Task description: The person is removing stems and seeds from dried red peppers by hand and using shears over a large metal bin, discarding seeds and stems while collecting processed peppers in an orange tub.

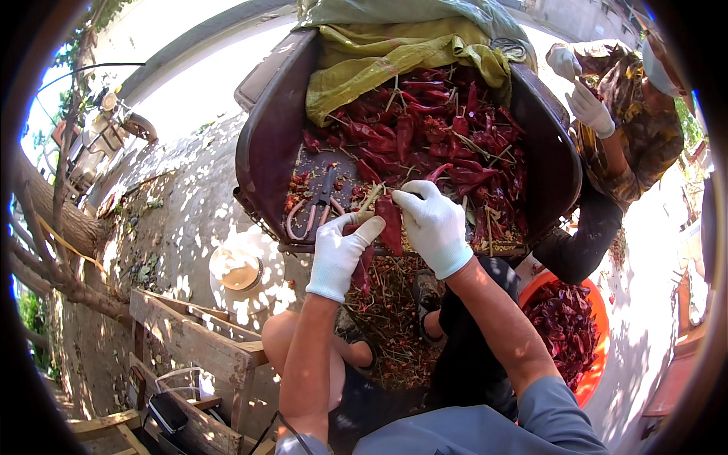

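My left hand (345, 252), in a white glove, is closed with its fingers bent around dried red chili peppers. A flat, dark red dried chili pepper (390, 226) hangs between my two hands. My right hand (438, 226), also gloved in white, pinches this pepper near its top. Another red piece (362, 274) dangles below my left hand. Just beyond, scissors (322, 199) with pinkish looped handles lie on the cart's bed among seeds. A heap of dried red chili peppers (425, 129) with pale stems fills the cart beyond my hands.
The dark cart (267, 129) has high side walls, with a yellow-green sack (356, 67) over its far end. An orange tub (601, 334) of peppers stands right. A co-worker's gloved hands (588, 106) are at far right. Left are a straw hat (236, 267) and wooden bench (193, 341).
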A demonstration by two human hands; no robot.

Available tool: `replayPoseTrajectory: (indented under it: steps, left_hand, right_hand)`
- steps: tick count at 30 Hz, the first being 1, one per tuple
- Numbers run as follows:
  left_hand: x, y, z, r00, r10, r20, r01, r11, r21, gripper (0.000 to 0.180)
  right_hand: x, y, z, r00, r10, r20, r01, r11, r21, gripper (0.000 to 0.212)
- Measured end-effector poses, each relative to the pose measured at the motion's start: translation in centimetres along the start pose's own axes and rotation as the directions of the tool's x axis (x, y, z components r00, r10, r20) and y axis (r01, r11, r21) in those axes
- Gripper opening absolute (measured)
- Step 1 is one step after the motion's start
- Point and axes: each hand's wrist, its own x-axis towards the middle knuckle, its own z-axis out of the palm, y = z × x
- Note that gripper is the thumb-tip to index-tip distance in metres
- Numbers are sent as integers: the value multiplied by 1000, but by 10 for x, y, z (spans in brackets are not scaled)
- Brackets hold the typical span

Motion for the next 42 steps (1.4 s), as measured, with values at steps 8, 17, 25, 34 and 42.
replayPoseTrajectory:
  steps: [8, 17, 25, 34, 42]
  left_hand:
    - [2, -12, 5, 990, -54, 127, 82, 969, -231, 30]
    - [-4, 3, 9, 932, 363, -9, -341, 884, 319, 24]
    - [-13, -2, 10, 797, 596, 96, -532, 619, 577, 25]
    - [-12, -3, 3, 911, 392, 126, -411, 848, 334, 28]
    - [-15, 9, 5, 980, 109, 165, -113, 994, 12, 43]
  right_hand:
    - [-2, -10, 1, 999, 44, -12, -41, 979, 202, 20]
    - [6, -6, -23, 746, 470, 473, -659, 411, 630, 17]
    - [4, -4, -19, 599, 464, 652, -800, 308, 515, 24]
    - [-2, -4, -14, 813, 384, 437, -579, 464, 670, 22]
    - [3, -15, -23, 627, 501, 597, -739, 137, 660, 21]
